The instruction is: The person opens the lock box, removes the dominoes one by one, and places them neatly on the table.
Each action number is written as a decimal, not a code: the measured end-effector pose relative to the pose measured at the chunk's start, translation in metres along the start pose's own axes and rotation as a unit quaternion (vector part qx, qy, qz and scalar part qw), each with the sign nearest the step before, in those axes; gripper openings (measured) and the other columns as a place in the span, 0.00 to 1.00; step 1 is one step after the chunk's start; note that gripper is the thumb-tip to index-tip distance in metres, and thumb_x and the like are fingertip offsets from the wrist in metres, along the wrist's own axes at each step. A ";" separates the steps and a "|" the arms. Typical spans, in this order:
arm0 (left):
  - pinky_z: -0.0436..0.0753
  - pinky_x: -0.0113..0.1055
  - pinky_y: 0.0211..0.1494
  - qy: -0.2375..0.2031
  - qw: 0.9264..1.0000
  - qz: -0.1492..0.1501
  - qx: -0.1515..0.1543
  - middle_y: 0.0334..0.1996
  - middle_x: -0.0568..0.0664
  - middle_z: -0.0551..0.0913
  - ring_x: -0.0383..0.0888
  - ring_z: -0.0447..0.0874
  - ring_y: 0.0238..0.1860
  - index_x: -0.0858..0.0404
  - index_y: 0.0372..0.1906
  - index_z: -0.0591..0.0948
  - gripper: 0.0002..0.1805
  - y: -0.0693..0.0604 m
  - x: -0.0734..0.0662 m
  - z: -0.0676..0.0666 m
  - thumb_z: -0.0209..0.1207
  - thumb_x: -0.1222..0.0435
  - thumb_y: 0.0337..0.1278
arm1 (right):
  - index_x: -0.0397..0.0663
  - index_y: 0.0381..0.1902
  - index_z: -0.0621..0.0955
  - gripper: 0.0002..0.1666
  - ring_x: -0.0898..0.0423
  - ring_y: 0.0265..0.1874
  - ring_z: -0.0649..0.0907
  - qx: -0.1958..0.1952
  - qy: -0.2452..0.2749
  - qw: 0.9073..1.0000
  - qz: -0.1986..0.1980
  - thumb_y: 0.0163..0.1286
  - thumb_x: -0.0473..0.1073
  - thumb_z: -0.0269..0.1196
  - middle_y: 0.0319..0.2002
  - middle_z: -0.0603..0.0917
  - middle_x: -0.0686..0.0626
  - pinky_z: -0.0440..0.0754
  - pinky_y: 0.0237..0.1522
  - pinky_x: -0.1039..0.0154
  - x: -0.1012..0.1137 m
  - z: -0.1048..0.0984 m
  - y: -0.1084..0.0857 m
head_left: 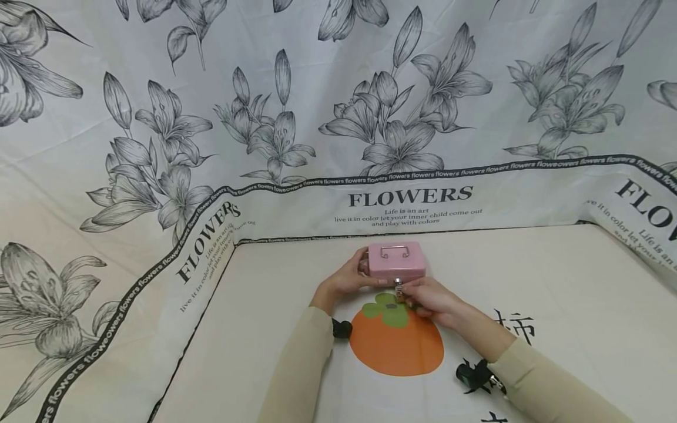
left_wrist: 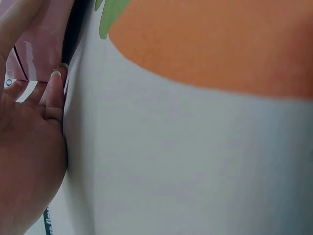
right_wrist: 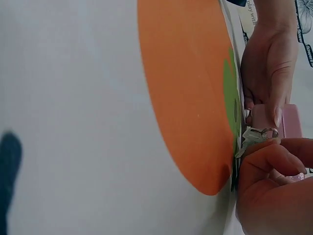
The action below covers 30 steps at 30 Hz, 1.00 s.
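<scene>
A small pink cash box [head_left: 396, 258] with a folded metal handle on its lid rests on the table cloth. My left hand [head_left: 349, 276] grips its left side, thumb along the front face; in the left wrist view the curled fingers [left_wrist: 56, 93] touch the pink side. In front of the box my right hand [head_left: 431, 296] pinches a key near the lock. Silvery keys [right_wrist: 252, 139] on a metal ring [right_wrist: 270, 132] hang beside those fingertips in the right wrist view. The key's tip and the keyhole are hidden, so I cannot tell whether it sits inside.
The white cloth carries a printed orange persimmon [head_left: 396, 343] with green leaves and black characters [head_left: 515, 326] to the right. Behind the table hangs a flower-printed curtain [head_left: 407, 205]. Black wrist straps [head_left: 476, 376] show near both sleeves.
</scene>
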State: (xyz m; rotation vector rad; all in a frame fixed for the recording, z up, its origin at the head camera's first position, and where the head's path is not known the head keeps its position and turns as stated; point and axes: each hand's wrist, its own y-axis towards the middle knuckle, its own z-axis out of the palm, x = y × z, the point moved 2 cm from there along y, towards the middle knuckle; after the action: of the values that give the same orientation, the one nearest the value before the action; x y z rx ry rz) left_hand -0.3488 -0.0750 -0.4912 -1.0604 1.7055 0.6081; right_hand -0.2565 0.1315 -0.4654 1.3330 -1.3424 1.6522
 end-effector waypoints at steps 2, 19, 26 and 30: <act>0.71 0.44 0.64 -0.007 1.000 -0.001 0.002 0.57 0.49 0.79 0.45 0.76 0.54 0.49 0.79 0.58 0.54 0.000 0.000 0.000 0.78 0.59 0.50 | 0.21 0.52 0.77 0.19 0.65 0.13 0.60 -0.004 -0.012 1.000 -0.005 0.80 0.36 0.50 0.27 0.74 0.50 0.58 0.17 0.72 0.001 -0.001 -0.001; 0.71 0.41 0.57 -0.010 1.000 0.007 0.005 0.50 0.49 0.79 0.44 0.74 0.49 0.50 0.79 0.58 0.53 -0.003 -0.002 0.000 0.77 0.62 0.52 | 0.29 0.51 0.80 0.15 0.46 0.43 0.83 -0.142 -0.330 0.919 -0.162 0.72 0.36 0.61 0.47 0.84 0.37 0.80 0.42 0.55 0.014 -0.026 -0.026; 0.73 0.36 0.53 -0.012 1.000 0.004 0.004 0.61 0.50 0.74 0.43 0.72 0.49 0.54 0.80 0.55 0.55 -0.002 -0.002 0.001 0.76 0.66 0.52 | 0.26 0.61 0.72 0.26 0.38 0.51 0.82 -0.143 -0.350 0.904 -0.201 0.71 0.38 0.63 0.55 0.78 0.30 0.82 0.49 0.45 0.020 -0.042 -0.022; 0.73 0.34 0.51 -0.013 1.000 0.006 0.005 0.70 0.49 0.67 0.42 0.70 0.50 0.55 0.81 0.53 0.56 -0.002 -0.002 0.000 0.76 0.67 0.52 | 0.26 0.70 0.64 0.37 0.33 0.59 0.78 -0.107 -0.324 0.914 -0.220 0.71 0.38 0.65 0.64 0.70 0.28 0.80 0.56 0.42 0.021 -0.050 -0.014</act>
State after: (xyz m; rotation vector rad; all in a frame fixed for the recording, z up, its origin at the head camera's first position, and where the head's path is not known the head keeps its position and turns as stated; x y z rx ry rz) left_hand -0.3471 -0.0748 -0.4896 -1.0303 1.6915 0.6183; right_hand -0.2657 0.1801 -0.4393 1.9605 -1.3753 0.7560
